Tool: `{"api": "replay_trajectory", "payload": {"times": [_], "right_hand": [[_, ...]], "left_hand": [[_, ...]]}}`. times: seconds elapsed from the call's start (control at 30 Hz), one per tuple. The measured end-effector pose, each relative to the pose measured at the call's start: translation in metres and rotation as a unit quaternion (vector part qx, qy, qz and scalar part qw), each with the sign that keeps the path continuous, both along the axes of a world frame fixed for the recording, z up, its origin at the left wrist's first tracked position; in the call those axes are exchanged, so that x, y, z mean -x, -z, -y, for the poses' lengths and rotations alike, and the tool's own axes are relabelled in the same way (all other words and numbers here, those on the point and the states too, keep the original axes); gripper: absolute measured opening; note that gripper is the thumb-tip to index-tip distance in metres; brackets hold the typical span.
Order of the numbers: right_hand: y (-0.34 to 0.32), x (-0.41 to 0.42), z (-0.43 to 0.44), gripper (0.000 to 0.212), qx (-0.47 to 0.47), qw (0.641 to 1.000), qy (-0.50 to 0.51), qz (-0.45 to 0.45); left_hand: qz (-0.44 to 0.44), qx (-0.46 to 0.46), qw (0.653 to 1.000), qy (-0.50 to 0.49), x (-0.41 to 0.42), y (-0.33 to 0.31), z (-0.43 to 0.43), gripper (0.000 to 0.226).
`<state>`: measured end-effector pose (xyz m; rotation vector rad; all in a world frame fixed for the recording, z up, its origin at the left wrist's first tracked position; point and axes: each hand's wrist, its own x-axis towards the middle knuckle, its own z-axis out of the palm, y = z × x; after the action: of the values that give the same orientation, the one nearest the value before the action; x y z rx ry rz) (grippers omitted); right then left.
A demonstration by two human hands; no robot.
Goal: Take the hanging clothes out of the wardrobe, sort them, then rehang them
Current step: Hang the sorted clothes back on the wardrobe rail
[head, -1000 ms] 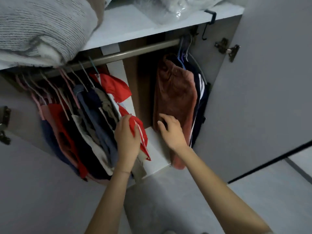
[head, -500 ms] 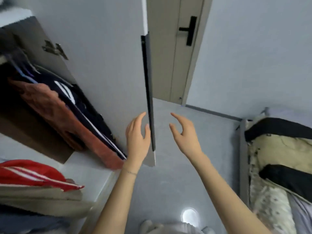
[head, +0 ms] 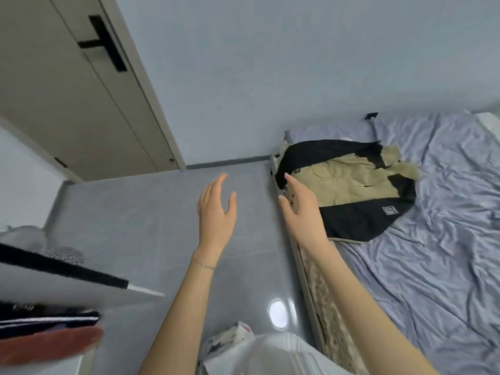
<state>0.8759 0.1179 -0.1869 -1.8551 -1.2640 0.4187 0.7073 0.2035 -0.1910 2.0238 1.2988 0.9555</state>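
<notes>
A beige and black jacket (head: 349, 185) lies spread on the bed's near corner. My right hand (head: 303, 212) hovers open just left of it, over the bed edge, holding nothing. My left hand (head: 216, 212) is open too, fingers apart, above the grey floor. At the far lower left, blurred, the ends of a rust-red garment (head: 46, 347) and a dark striped garment (head: 48, 319) still hang in the wardrobe, behind the wardrobe door's edge (head: 62, 266).
The bed (head: 433, 266) with a rumpled lilac sheet fills the right side. A closed room door (head: 81, 109) with a black handle stands at upper left. Grey tiled floor (head: 135, 226) lies between the wardrobe and the bed.
The view has swung right from the wardrobe to the bed. Both hands let go of the hanging clothes and now reach, open, toward the jacket on the bed.
</notes>
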Motion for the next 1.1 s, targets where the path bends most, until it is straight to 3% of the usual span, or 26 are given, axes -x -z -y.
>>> {"api": "replay_trajectory", "payload": {"times": [0.37,0.63,1.1], "right_hand": [[0.041,-0.200,0.013,0.050,0.049,0.972,0.230,-0.021],[0.066,-0.321,-0.024,0.051,0.071,0.908,0.404,-0.083],[0.130,-0.493,-0.042,0.053,0.122,0.863,0.477,-0.113]], "left_hand": [[-0.037,0.015,0.973,0.229,-0.251,0.041,-0.080,0.043],[-0.086,0.002,0.925,0.369,-0.426,0.063,-0.163,0.045],[-0.155,-0.008,0.856,0.494,-0.649,0.107,-0.204,0.045]]}}
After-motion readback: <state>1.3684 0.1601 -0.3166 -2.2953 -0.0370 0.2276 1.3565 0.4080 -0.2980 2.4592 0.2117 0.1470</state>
